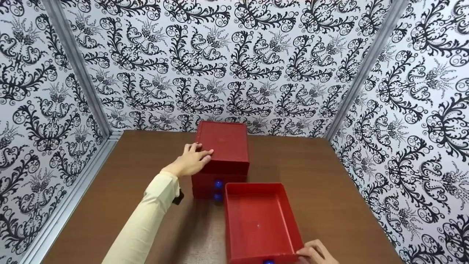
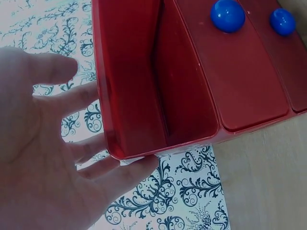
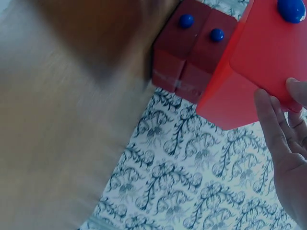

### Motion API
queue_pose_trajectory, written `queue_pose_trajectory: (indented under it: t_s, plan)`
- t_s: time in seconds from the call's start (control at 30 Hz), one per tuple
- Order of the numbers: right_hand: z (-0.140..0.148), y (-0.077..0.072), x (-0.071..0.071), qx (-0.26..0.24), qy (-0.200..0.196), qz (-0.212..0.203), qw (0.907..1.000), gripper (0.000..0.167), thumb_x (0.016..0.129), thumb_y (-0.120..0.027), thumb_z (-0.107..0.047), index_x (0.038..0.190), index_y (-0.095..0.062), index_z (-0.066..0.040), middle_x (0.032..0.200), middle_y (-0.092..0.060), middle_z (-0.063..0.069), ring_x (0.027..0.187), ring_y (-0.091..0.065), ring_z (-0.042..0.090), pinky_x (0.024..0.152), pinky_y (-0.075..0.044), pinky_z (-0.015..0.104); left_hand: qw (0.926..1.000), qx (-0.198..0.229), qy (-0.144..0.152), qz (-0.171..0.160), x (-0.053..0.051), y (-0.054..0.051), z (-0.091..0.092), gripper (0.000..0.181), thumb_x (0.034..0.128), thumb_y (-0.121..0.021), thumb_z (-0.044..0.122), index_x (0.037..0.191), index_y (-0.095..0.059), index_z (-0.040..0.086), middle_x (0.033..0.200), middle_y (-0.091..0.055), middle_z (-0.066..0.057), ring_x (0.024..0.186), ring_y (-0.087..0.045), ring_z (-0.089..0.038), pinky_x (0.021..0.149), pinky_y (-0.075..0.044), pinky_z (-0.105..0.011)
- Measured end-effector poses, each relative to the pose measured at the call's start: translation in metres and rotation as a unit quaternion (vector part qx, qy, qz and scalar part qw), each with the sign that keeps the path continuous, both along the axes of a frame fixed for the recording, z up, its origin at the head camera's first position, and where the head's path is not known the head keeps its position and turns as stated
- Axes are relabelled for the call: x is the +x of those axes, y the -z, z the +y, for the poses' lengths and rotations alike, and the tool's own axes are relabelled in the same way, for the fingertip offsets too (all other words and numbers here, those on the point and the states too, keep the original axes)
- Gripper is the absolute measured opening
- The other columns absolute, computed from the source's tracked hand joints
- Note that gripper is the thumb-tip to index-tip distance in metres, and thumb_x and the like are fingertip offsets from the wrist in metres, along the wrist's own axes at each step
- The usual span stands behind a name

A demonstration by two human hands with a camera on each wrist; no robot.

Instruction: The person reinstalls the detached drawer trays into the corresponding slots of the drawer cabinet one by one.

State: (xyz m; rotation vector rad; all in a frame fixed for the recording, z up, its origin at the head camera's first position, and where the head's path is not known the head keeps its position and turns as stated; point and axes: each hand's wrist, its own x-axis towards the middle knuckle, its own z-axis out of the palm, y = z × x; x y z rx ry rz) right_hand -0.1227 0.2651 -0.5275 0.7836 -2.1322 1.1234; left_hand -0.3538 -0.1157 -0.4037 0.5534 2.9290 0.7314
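A red drawer cabinet [image 1: 222, 143] stands at the back of the table, two closed drawer fronts with blue knobs [image 1: 218, 184] below. Its top slot [image 2: 129, 76] is empty in the left wrist view. My left hand [image 1: 190, 161] rests on the cabinet's top left edge, fingers fairly straight. A red drawer [image 1: 256, 216], out of the cabinet and with nothing visible inside, is in front of it to the right. At the drawer's front right corner, my right hand [image 1: 318, 253] pinches it between thumb and fingers. The drawer's own blue knob [image 3: 291, 9] shows in the right wrist view.
The brown wooden table [image 1: 311, 183] spreads on both sides of the cabinet. Patterned black-and-white walls [image 1: 274, 73] enclose the back and sides. Grey metal posts [image 1: 78, 69] stand at the corners.
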Motion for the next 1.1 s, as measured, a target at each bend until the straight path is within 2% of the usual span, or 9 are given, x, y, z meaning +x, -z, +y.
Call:
queue_pose_trajectory:
  t_s: [0.03,0.07,0.1,0.13,0.23,0.5,0.8,0.87,1.1]
  plan:
    - [-0.003,-0.001,-0.002,0.005,0.008,0.009,0.9999,0.009,0.089,-0.071,-0.007,0.091,-0.072,-0.016,0.093,-0.058,-0.006,0.083,-0.057,-0.007,0.063,-0.049,0.008,1.0000,0.003,-0.001,-0.005,0.000,0.000,0.000,0.046,0.1053,-0.037,0.036,0.146,-0.051,0.019,0.158,-0.032,-0.022,0.145,-0.020,-0.041,0.103,-0.039,-0.073]
    - [-0.006,-0.001,-0.005,0.023,0.021,0.037,0.9989,0.004,0.092,-0.069,-0.016,0.090,-0.072,-0.017,0.092,-0.059,-0.005,0.082,-0.057,-0.006,0.063,-0.048,0.008,0.9999,0.006,-0.002,-0.010,-0.001,0.000,0.000,0.047,0.1058,-0.035,0.038,0.146,-0.051,0.019,0.158,-0.031,-0.022,0.145,-0.020,-0.041,0.104,-0.038,-0.073]
    - [-0.009,-0.001,-0.010,0.053,0.050,0.100,0.9923,0.007,0.091,-0.070,-0.023,0.089,-0.072,-0.016,0.090,-0.059,-0.002,0.082,-0.057,-0.005,0.062,-0.047,0.009,0.9999,0.009,-0.003,-0.014,-0.001,0.000,0.000,0.048,0.1060,-0.034,0.040,0.146,-0.051,0.019,0.159,-0.031,-0.021,0.146,-0.019,-0.040,0.105,-0.038,-0.073]
    - [-0.012,-0.001,-0.013,0.064,0.056,0.124,0.9886,0.013,0.093,-0.068,-0.026,0.088,-0.071,-0.015,0.089,-0.060,0.000,0.082,-0.057,-0.004,0.062,-0.047,0.009,0.9998,0.011,-0.004,-0.018,-0.002,0.000,0.000,0.049,0.1061,-0.032,0.042,0.146,-0.050,0.019,0.159,-0.030,-0.020,0.147,-0.019,-0.039,0.106,-0.037,-0.073]
    - [-0.019,-0.003,-0.023,0.085,0.057,0.155,0.9827,0.024,0.097,-0.060,-0.035,0.087,-0.071,-0.015,0.089,-0.060,0.000,0.083,-0.057,-0.003,0.063,-0.047,0.010,0.9994,0.018,-0.011,-0.029,-0.003,-0.001,0.000,0.054,0.1058,-0.029,0.047,0.147,-0.049,0.020,0.161,-0.028,-0.018,0.149,-0.016,-0.037,0.109,-0.034,-0.073]
    - [-0.033,-0.014,-0.043,0.082,-0.024,0.158,0.9838,0.020,0.097,-0.061,-0.025,0.090,-0.069,-0.009,0.091,-0.058,0.002,0.083,-0.058,0.005,0.068,-0.049,0.013,0.9987,0.028,-0.021,-0.036,-0.004,0.001,-0.001,0.054,0.1058,-0.028,0.048,0.147,-0.049,0.021,0.161,-0.029,-0.017,0.151,-0.014,-0.036,0.112,-0.030,-0.073]
    - [-0.043,-0.020,-0.053,0.060,-0.076,0.140,0.9854,0.004,0.091,-0.068,-0.009,0.094,-0.069,-0.007,0.094,-0.057,0.006,0.085,-0.057,0.009,0.070,-0.049,0.013,0.9986,0.034,-0.022,-0.033,-0.004,0.000,-0.002,0.053,0.1060,-0.028,0.048,0.146,-0.050,0.021,0.159,-0.032,-0.017,0.148,-0.018,-0.036,0.110,-0.032,-0.073]
    - [-0.045,-0.021,-0.056,0.062,-0.082,0.140,0.9849,0.006,0.089,-0.070,-0.006,0.095,-0.068,-0.007,0.094,-0.057,0.006,0.085,-0.057,0.009,0.071,-0.049,0.014,0.9985,0.037,-0.024,-0.032,-0.004,0.000,-0.002,0.054,0.1059,-0.028,0.048,0.146,-0.051,0.020,0.159,-0.032,-0.017,0.148,-0.018,-0.036,0.110,-0.031,-0.073]
    - [-0.050,-0.025,-0.067,0.088,-0.074,0.152,0.9817,0.005,0.093,-0.066,-0.010,0.097,-0.069,-0.009,0.096,-0.059,0.004,0.089,-0.058,0.009,0.074,-0.051,0.014,0.9978,0.051,-0.027,-0.033,-0.005,-0.001,-0.002,0.054,0.1062,-0.029,0.045,0.146,-0.051,0.016,0.160,-0.032,-0.017,0.148,-0.018,-0.035,0.112,-0.030,-0.072]
